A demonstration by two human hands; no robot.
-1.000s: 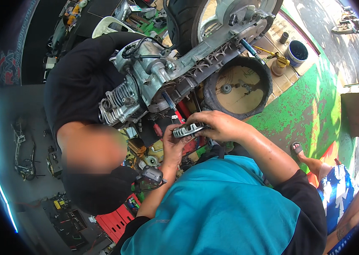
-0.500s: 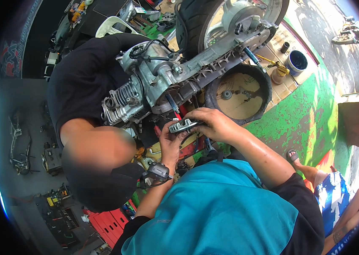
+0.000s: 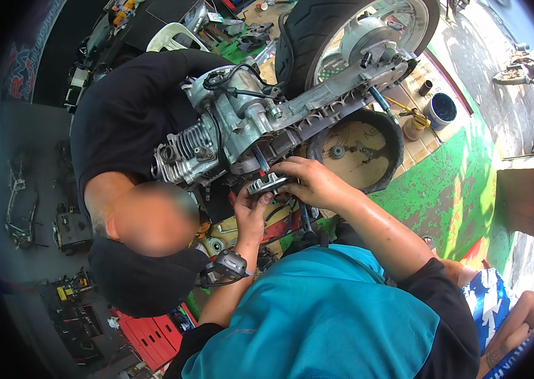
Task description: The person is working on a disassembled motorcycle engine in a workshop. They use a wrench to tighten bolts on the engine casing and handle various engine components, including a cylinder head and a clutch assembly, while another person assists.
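Between my two hands is a finned metal disc, tilted, its toothed edge facing up. My left hand grips it from below on the left, thumb against the rim. From the right, my right hand pinches the other side, fingers bent over the top. Just above the disc, the splined shaft sticks out of a scooter engine; whether they touch I cannot tell. The engine's long case runs up to the rear wheel. A wrist-mounted device sits on my left forearm.
A co-worker in black leans against the engine's left side. Right of my hands lies a black-rimmed tray with small gears. Beyond are a tub and a yellow-topped bottle. A red tool cabinet stands lower left.
The engine and wheel have shifted slightly to the right. My hands have brought the disc a little left and up, closer to the shaft. The co-worker's head has moved slightly left.
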